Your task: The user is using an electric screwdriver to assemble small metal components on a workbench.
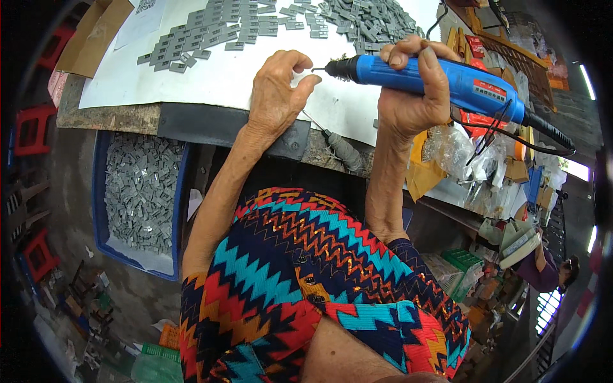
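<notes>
My right hand (418, 86) is wrapped round a blue electric screwdriver (408, 75), held nearly level above the white-covered table with its thin bit pointing left. My left hand (279, 89) is at the bit's end, thumb and forefinger curved towards it with a gap between them. Nothing I can make out is between those fingertips; the other fingers are curled and partly hidden. On the white sheet (220, 80) beyond my hands lie rows of small grey rectangular parts (211, 32). A heap of loose grey parts (370, 25) is farther right, partly behind the screwdriver.
A blue bin (97, 210) full of grey parts stands below the table edge at left. A grey-wrapped tool (343, 153) hangs at the front edge. Plastic bags (472, 153) and a cardboard box (96, 38) flank the work area. A person (543, 268) is at far right.
</notes>
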A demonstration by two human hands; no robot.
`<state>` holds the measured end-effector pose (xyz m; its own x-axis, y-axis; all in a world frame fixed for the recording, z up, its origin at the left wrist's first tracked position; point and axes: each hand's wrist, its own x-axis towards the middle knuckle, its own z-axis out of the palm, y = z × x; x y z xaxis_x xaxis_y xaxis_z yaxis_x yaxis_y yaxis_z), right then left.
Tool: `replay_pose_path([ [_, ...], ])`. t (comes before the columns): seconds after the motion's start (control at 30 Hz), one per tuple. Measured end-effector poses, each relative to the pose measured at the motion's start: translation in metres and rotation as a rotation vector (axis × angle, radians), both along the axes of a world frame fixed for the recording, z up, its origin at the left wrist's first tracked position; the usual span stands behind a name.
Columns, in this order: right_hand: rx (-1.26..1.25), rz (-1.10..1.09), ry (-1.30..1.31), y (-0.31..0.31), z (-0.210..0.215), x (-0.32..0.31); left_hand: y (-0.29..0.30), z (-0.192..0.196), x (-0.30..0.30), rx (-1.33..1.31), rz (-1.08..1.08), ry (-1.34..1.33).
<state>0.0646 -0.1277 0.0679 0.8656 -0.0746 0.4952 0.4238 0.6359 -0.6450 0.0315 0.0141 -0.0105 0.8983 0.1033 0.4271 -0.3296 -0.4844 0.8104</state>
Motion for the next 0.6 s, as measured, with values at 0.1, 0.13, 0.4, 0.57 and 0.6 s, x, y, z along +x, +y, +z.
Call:
replay_pose_path([
  [0.1,-0.002,-0.012,0.003,0.0004,0.0004,-0.0010,0.0000,-0.0014,0.0005,-0.005,-0.011,0.010],
  [0.13,-0.002,-0.012,0.003,0.0003,0.0002,-0.0012,0.0003,-0.0019,0.0002,0.000,-0.011,0.014],
  [0.4,-0.078,-0.057,0.023,-0.0016,-0.0009,-0.0031,0.0005,-0.0043,0.0003,-0.015,-0.018,-0.001],
  [0.57,-0.072,-0.056,0.032,-0.0018,-0.0005,-0.0042,0.0007,-0.0015,-0.0007,-0.012,-0.032,0.042],
  [0.6,-0.069,-0.061,0.038,-0.0017,-0.0005,-0.0043,0.0009,-0.0027,-0.0007,-0.013,-0.032,0.042],
])
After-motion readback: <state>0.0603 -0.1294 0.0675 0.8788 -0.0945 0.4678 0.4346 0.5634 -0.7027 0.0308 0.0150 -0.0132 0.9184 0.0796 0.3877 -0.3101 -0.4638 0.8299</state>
